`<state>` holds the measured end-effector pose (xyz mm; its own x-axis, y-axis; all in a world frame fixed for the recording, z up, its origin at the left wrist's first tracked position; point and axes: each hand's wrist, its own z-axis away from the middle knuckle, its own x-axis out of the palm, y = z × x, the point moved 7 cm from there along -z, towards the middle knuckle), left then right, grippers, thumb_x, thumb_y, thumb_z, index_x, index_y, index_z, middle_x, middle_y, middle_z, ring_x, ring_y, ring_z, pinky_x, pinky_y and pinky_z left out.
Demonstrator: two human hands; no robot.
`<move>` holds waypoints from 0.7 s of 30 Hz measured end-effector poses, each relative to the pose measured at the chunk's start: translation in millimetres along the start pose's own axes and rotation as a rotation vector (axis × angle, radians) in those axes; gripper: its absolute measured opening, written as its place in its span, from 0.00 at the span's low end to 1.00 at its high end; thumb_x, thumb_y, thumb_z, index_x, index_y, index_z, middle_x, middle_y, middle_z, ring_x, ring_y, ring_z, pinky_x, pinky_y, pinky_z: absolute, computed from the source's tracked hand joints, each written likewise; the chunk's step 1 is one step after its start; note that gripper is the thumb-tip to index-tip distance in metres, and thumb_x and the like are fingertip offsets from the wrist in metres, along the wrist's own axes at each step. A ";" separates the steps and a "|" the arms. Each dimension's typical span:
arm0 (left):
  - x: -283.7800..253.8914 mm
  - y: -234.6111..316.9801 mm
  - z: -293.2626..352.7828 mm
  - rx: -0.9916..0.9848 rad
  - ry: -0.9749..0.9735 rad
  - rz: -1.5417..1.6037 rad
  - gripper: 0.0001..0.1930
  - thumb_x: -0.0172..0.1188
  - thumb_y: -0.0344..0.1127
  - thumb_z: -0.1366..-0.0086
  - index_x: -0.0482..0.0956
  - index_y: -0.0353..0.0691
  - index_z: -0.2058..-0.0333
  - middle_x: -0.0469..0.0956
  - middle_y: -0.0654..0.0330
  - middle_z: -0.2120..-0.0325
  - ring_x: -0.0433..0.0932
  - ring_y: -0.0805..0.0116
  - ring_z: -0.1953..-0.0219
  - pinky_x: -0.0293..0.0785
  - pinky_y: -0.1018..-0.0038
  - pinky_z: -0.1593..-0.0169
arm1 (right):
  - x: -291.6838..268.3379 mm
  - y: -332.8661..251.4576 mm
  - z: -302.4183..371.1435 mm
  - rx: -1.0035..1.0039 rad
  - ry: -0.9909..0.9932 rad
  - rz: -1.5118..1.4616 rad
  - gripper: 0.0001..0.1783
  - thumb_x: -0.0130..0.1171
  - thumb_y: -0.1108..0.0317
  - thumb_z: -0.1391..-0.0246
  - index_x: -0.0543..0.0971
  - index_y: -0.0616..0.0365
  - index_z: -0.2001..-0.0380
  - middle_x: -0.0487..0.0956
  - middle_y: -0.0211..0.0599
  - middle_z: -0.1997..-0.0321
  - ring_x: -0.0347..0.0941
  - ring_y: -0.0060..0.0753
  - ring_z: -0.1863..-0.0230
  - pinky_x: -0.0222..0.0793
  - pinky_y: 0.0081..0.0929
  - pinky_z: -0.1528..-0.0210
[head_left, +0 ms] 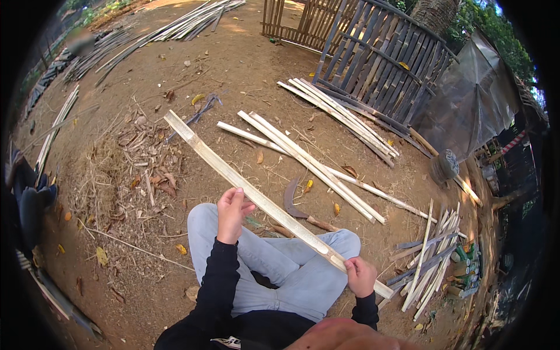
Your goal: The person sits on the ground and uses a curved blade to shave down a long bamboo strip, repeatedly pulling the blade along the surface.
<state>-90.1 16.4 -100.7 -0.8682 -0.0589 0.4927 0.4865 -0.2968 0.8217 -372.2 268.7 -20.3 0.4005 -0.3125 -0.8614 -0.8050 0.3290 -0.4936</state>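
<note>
Pinching already-split bamboo strip (pixel 280 214) in left hand (pixel 231 217) and right hand (pixel 361 276), likely mid-batch given pale slats (pixel 315 166) beyond them, with remainder unclear.

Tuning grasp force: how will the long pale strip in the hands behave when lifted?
Probably fairly stiff: the long pale strip reaches well past the left hand without obvious sag, though fisheye bending hides slight flex. Likely light for its length: it looks thin, and the right hand merely pinches it. Flat, so apt to slide rather than roll.
</note>
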 end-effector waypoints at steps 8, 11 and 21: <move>-28.4 -13.2 -13.7 -0.007 0.126 0.085 0.08 0.54 0.35 0.34 0.72 0.36 0.65 0.77 0.60 0.72 0.78 0.76 0.73 0.78 0.82 0.70 | 18.6 -3.6 7.9 0.001 0.020 -0.053 0.09 0.60 0.63 0.50 0.78 0.58 0.76 0.76 0.44 0.79 0.75 0.46 0.76 0.68 0.35 0.72; -33.8 -31.1 -23.6 -0.062 0.107 0.029 0.08 0.53 0.35 0.34 0.71 0.36 0.66 0.77 0.60 0.72 0.78 0.75 0.73 0.78 0.81 0.68 | 23.2 -5.5 15.2 -0.035 -0.007 -0.012 0.09 0.57 0.64 0.50 0.77 0.60 0.74 0.77 0.46 0.78 0.75 0.49 0.74 0.68 0.38 0.70; -51.5 -42.9 -33.0 -0.097 0.153 -0.002 0.09 0.52 0.37 0.33 0.70 0.36 0.65 0.77 0.60 0.73 0.78 0.75 0.76 0.78 0.82 0.71 | 36.2 0.7 11.0 -0.005 -0.177 -0.074 0.12 0.54 0.62 0.48 0.76 0.62 0.70 0.76 0.45 0.79 0.73 0.41 0.76 0.68 0.34 0.71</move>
<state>-69.4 0.8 -170.8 -0.8774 -0.2007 0.4358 0.4797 -0.3869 0.7875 -353.5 267.4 -53.2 0.5291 -0.1734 -0.8306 -0.7727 0.3061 -0.5561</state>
